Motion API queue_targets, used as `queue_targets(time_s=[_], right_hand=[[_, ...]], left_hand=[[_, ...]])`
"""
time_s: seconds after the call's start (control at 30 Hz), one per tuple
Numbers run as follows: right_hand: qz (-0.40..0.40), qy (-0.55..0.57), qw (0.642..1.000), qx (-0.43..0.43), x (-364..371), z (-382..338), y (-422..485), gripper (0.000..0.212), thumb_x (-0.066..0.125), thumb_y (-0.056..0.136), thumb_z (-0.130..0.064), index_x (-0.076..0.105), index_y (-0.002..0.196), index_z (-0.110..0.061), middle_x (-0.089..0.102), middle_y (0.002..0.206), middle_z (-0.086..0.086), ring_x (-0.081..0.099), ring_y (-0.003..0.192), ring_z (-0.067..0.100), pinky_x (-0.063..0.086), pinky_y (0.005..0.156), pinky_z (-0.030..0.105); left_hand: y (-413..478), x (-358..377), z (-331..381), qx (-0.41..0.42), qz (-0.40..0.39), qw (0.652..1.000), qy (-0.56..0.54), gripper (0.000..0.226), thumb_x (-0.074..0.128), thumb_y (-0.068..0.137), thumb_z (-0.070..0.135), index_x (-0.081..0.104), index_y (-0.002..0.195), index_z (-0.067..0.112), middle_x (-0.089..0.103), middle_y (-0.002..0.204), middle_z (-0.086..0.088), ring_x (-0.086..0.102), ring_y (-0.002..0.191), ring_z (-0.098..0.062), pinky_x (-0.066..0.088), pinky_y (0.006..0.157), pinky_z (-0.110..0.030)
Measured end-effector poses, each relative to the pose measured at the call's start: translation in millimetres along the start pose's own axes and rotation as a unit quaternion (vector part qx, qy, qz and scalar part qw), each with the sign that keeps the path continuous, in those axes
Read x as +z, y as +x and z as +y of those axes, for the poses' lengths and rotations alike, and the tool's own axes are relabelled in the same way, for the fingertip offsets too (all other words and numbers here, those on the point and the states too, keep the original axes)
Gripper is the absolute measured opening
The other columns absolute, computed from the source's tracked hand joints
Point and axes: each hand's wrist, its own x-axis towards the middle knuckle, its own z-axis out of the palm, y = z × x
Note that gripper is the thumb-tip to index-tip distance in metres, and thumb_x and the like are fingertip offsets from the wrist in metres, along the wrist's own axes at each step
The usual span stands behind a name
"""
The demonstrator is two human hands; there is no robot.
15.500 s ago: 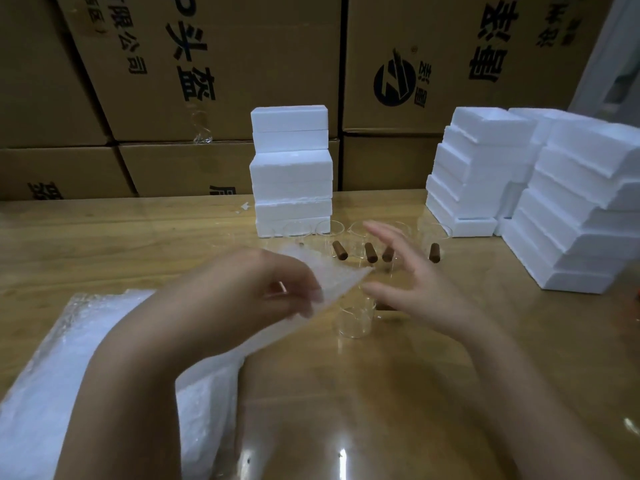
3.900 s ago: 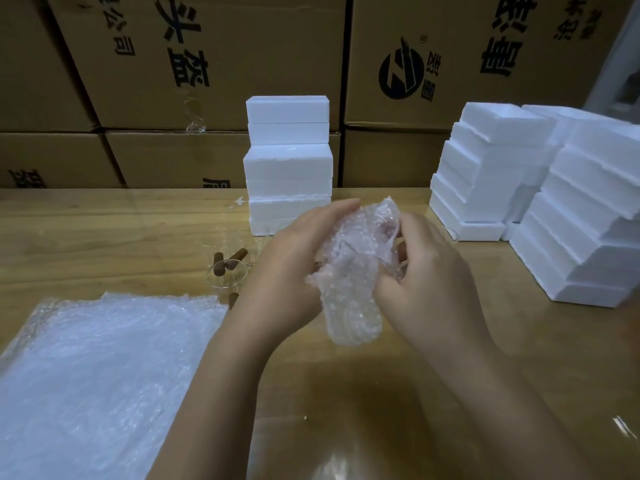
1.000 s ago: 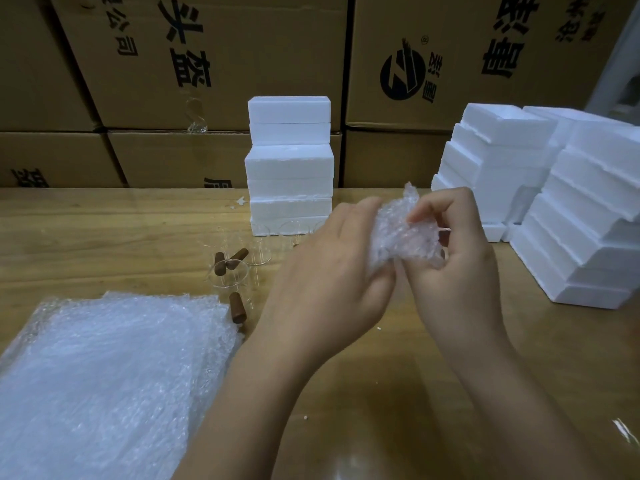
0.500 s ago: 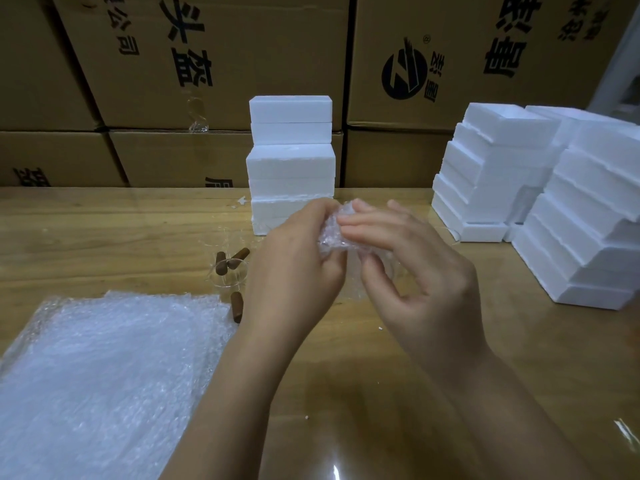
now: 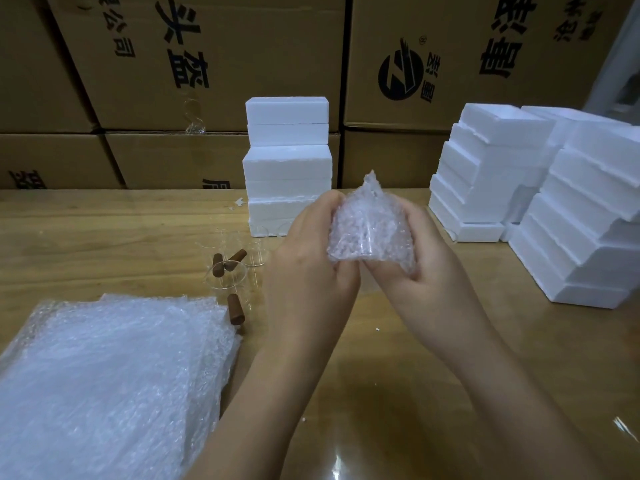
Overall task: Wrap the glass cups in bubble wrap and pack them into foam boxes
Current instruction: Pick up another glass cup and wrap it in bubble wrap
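Above glossy wooden tabletop's (image 5: 415,393) middle, gripping crumpled clear bubble-wrap bundle (image 5: 370,233) between left hand (image 5: 308,271) and right hand (image 5: 433,268), fingers curled round it.

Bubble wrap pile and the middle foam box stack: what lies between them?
In the head view, several clear glass cups with brown handles sit there on the table.

2 hands: left hand (image 5: 304,271), right hand (image 5: 433,271). 1 bundle (image 5: 370,233) of wrap. 1 wrap pile (image 5: 104,375), sheets not countable. 3 foam boxes (image 5: 287,164) stacked at centre. 3 foam stacks (image 5: 491,174) at right, pieces not countable. 3 brown handles (image 5: 236,310) seen. Bare cups (image 5: 256,254): clear glass, count uncertain. 6 cartons (image 5: 242,64) behind bench (image 5: 104,230), partly in view.
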Motion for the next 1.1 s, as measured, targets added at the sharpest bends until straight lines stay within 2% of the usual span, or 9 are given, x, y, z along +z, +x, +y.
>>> queue_targets(time_s=[0.2,0.33,0.4,0.53,0.63,0.73,0.9,1.03,1.1], right_hand=[[0.05,-0.115,0.992,-0.002,-6,0,1,0.04,0.057,0.088,-0.021,0.045,0.125,-0.032,0.058,0.098,-0.019,0.055,0.086,0.003,0.041,0.063,0.017],[0.076,-0.23,0.97,-0.023,-6,-1,0,0.042,0.059,0.08,-0.006,0.05,0.117,-0.024,0.054,0.101,-0.014,0.052,0.082,0.014,0.04,0.059,0.033],[0.081,-0.285,0.954,-0.032,-4,-3,-1,0.042,0.061,0.078,-0.005,0.051,0.116,-0.023,0.054,0.1,-0.012,0.047,0.073,0.015,0.033,0.05,0.026],[0.061,-0.379,0.923,-0.021,-2,-2,-2,0.043,0.064,0.078,-0.006,0.051,0.116,-0.023,0.058,0.109,-0.007,0.052,0.073,0.023,0.033,0.052,0.029],[0.077,-0.388,0.917,-0.057,-2,-3,-2,0.044,0.068,0.071,0.002,0.058,0.11,-0.015,0.063,0.101,0.0,0.059,0.073,0.028,0.031,0.051,0.027],[0.12,-0.374,0.915,-0.094,-1,-4,-1,0.049,0.072,0.063,0.008,0.061,0.107,-0.009,0.064,0.093,0.005,0.059,0.069,0.029,0.032,0.048,0.027],[0.153,-0.318,0.925,-0.139,3,1,0,0.059,0.07,0.057,0.007,0.06,0.113,-0.008,0.061,0.098,0.004,0.057,0.081,0.025,0.034,0.056,0.026],[0.135,-0.186,0.966,-0.118,9,4,-1,0.067,0.065,0.067,-0.01,0.049,0.132,-0.014,0.056,0.121,0.001,0.047,0.106,0.019,0.042,0.081,0.028],[0.114,-0.167,0.976,-0.083,11,4,-1,0.068,0.066,0.077,-0.02,0.04,0.139,-0.017,0.049,0.13,-0.001,0.043,0.118,0.018,0.042,0.096,0.039]], left_hand=[[-2,1,3,0.019,-0.057,0.998,0.03,0.044,0.047,0.078,0.03,0.062,0.116,0.013,0.067,0.096,0.004,0.05,0.076,-0.008,0.03,0.055,-0.008],[-1,-3,12,0.042,-0.073,0.99,0.113,0.042,0.045,0.076,0.034,0.066,0.103,0.009,0.06,0.07,0.004,0.048,0.048,-0.015,0.015,0.044,-0.01],[-2,-3,15,0.061,-0.059,0.984,0.155,0.05,0.049,0.077,0.028,0.062,0.12,0.005,0.057,0.063,0.004,0.037,0.043,-0.011,0.008,0.044,-0.01],[-9,5,13,0.079,-0.095,0.973,0.197,0.071,0.075,0.067,0.009,0.051,0.134,0.004,0.064,0.075,-0.003,0.036,0.04,-0.012,0.014,0.037,-0.015],[-11,7,12,0.053,-0.137,0.968,0.202,0.069,0.077,0.063,0.004,0.054,0.128,-0.003,0.071,0.091,-0.009,0.058,0.047,-0.021,0.021,0.037,-0.016],[-7,6,12,-0.004,-0.146,0.978,0.151,0.066,0.065,0.078,0.009,0.041,0.139,0.003,0.068,0.1,-0.008,0.063,0.066,-0.026,0.019,0.042,-0.018],[-2,7,-2,-0.039,-0.144,0.979,0.141,0.022,0.048,0.085,0.013,0.049,0.106,0.017,0.043,0.064,0.01,0.045,0.059,-0.022,0.025,0.045,-0.026],[0,3,-6,-0.071,-0.142,0.984,0.081,0.006,0.051,0.082,0.012,0.05,0.088,0.014,0.059,0.065,0.001,0.058,0.061,-0.024,0.042,0.049,-0.035],[1,0,-5,-0.1,-0.12,0.987,0.036,0.007,0.046,0.078,0.017,0.052,0.082,0.015,0.059,0.06,0.005,0.06,0.057,-0.019,0.044,0.048,-0.034]])
